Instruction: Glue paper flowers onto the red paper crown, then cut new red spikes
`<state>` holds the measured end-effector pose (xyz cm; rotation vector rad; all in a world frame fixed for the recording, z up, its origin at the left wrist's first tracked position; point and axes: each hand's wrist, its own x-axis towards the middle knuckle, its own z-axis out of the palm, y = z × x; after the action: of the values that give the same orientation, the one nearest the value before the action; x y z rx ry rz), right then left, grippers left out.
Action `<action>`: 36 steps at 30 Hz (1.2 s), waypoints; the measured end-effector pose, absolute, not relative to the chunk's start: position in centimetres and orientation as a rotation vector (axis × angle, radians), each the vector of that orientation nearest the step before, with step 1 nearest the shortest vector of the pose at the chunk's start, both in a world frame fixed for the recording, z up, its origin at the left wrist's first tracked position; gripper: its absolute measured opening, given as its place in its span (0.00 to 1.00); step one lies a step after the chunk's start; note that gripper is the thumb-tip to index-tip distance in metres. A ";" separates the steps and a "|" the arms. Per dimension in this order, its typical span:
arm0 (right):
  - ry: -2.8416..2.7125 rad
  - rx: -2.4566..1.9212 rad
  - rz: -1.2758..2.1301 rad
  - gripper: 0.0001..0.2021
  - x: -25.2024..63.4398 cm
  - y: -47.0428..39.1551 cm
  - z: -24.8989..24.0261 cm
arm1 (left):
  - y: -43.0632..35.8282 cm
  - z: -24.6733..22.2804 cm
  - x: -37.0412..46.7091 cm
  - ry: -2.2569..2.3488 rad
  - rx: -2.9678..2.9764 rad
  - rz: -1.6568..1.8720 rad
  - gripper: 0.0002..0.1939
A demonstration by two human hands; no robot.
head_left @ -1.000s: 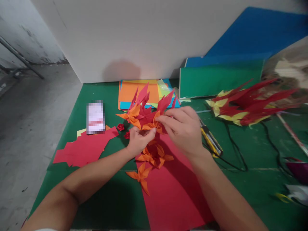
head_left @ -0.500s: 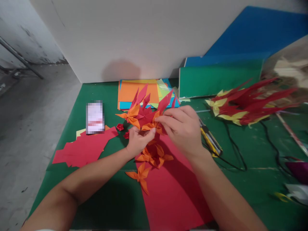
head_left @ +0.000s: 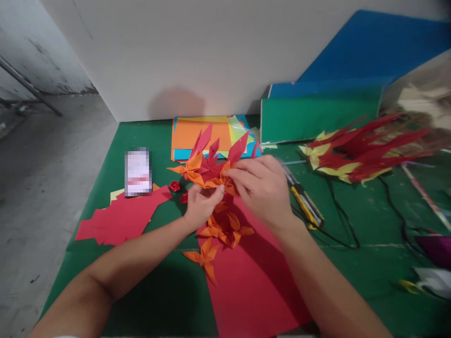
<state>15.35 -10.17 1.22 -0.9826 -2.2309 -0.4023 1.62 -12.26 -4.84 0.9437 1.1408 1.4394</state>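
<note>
Spiky red paper piece with orange flowers on its front, right at the fingertips of both hands.
Pinched along its lower front by the closed thumb and fingers of the left hand; gripped at the middle of its front orange flower, between thumb and forefinger, by the right hand. Just below the fingers, loose orange flowers on and beside a large red sheet. Just left of the left fingers, small red rosettes; farther left, red paper pieces. Beyond the fingertips, stacked coloured paper. Right of the right-hand fingers, a yellow cutter; well past it, a red piece with yellow flowers.
</note>
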 end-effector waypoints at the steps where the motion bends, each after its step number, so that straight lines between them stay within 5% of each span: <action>1: -2.233 -0.989 -0.389 0.12 15.4 -10.3 1.4 | -12.2 -4.8 1.6 1.145 0.949 1.425 0.13; 22: -2.363 -0.902 -0.266 0.09 15.6 -10.1 1.6 | -11.4 -5.9 1.2 1.056 1.029 1.576 0.02; 31: -2.216 -0.974 -0.191 0.07 16.9 -10.0 2.3 | -10.3 -6.4 1.0 0.971 0.790 1.588 0.15; 36: -2.097 -1.400 -0.145 0.09 21.0 -9.7 -1.4 | -9.4 -6.4 0.9 0.903 0.591 1.671 0.22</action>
<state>20.96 -9.74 -1.44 -1.3996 -2.0970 -0.1447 0.91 -9.37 -6.39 0.5906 0.9034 1.6705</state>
